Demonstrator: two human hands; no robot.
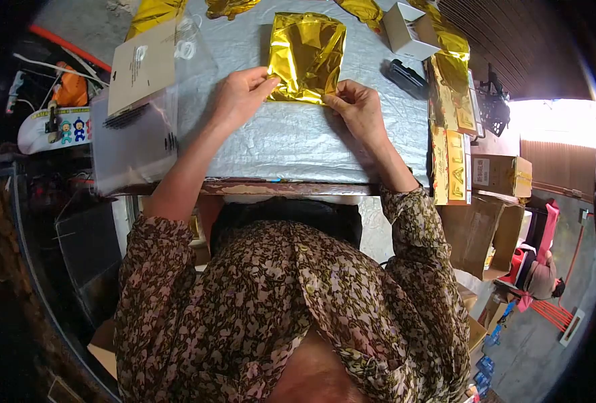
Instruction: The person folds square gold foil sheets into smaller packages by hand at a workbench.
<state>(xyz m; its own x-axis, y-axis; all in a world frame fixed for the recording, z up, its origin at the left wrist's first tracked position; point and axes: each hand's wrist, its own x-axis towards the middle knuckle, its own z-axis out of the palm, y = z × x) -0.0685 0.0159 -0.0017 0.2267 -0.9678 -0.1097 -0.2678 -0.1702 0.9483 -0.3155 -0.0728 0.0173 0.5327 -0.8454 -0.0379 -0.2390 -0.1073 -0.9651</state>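
A shiny gold foil piece (306, 57), roughly square and creased, lies on the silver-grey table cover (278, 144) in front of me. My left hand (244, 93) pinches its lower left corner between thumb and fingers. At the lower right corner, the thumb and forefinger of my right hand (356, 107) close on the foil's edge. Its far edge stretches away from me, flat on the cover.
A stack of clear plastic sheets with a beige card (137, 67) lies left. A black object (407, 79) and an open white box (409, 33) stand right. More gold foil (157, 15) lies along the far side. Printed gold packaging (456, 164) lines the right edge, cardboard boxes (486, 232) beyond.
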